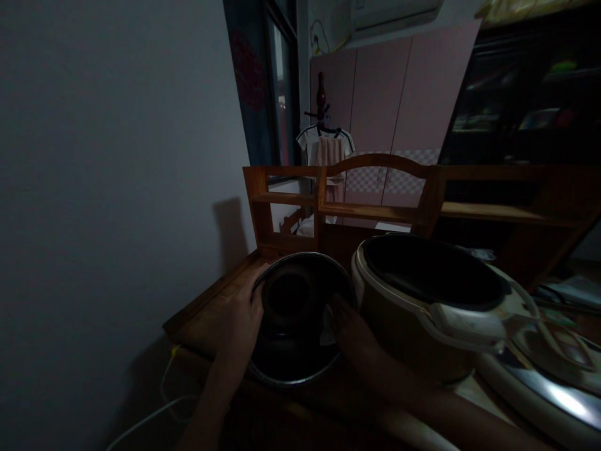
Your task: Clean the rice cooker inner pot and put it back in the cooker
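Note:
A dark round inner pot (293,313) with a metal rim stands tilted on the wooden desk (206,307). My left hand (239,322) grips its left rim, fingers curled over the edge. My right hand (350,332) holds its right side, with a pale cloth or paper (326,335) under the fingers. Right beside the pot stands a white rice cooker (422,300), its dark cavity showing and its lid (539,376) swung out to the right.
A wooden shelf unit (375,207) runs along the back of the desk. A white wall is on the left, with a white cable (154,413) hanging below the desk edge. Clothes hang on a stand (326,147) behind. The room is dim.

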The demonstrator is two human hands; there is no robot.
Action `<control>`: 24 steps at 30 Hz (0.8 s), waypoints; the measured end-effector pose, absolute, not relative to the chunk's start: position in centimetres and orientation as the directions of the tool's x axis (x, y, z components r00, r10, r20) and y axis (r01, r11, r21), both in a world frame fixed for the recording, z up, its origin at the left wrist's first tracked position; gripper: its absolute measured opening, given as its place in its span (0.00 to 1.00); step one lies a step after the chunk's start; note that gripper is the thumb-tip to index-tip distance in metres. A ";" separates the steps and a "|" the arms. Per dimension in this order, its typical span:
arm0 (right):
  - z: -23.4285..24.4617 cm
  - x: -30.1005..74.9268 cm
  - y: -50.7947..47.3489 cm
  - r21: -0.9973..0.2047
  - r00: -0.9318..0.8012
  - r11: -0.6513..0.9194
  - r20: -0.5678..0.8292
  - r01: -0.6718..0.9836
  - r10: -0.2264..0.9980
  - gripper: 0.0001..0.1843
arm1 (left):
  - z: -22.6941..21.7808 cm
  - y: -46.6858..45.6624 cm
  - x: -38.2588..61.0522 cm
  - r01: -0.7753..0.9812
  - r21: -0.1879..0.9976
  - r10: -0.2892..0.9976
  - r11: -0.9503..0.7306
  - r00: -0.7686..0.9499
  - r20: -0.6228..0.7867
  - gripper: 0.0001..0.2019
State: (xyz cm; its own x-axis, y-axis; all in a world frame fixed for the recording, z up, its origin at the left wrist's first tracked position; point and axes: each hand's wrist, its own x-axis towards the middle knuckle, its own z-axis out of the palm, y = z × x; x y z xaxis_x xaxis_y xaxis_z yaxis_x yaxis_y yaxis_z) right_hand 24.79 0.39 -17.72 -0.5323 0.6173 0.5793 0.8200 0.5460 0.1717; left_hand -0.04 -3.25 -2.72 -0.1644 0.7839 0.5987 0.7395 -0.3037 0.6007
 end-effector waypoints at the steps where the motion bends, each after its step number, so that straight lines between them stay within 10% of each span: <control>1: -17.9 24.8 0.2 0.182 -0.542 0.549 0.572 0.816 0.616 0.32 | -2.8 -3.3 0.0 0.740 0.597 0.784 -0.309 -0.157 0.601 0.19; 24: -15.9 24.5 -2.7 0.421 -0.627 0.464 0.508 0.779 0.590 0.22 | -2.2 -1.7 -0.6 0.734 0.592 0.802 -0.333 -0.109 0.587 0.16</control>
State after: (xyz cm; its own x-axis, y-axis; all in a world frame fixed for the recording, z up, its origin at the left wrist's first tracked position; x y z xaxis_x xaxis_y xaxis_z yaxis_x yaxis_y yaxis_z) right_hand 24.54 -2.67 -15.92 -0.6270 0.5902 0.5084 0.7789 0.4645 0.4214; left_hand -0.57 -1.69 -2.21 -0.1090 0.8024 0.5867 0.7345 -0.3327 0.5915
